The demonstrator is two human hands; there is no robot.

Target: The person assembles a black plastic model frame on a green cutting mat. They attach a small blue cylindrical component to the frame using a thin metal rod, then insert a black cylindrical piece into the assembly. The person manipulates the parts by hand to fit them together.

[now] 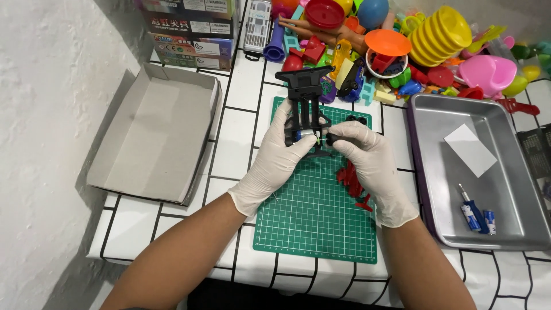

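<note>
White tiles with black grout covered the counter (238, 135), with a green cutting mat (315, 218) at centre frame. Above the mat's upper edge, both gloved hands gripped a black toy frame (304, 103): the left hand (275, 158) closed around its lower left side, the right hand (367, 158) pinching its lower right. Red parts (351, 181) lay under the right wrist. A steel tray (459, 229) sat right, an open box (158, 135) left, toys (402, 46) piled along the top.
</note>
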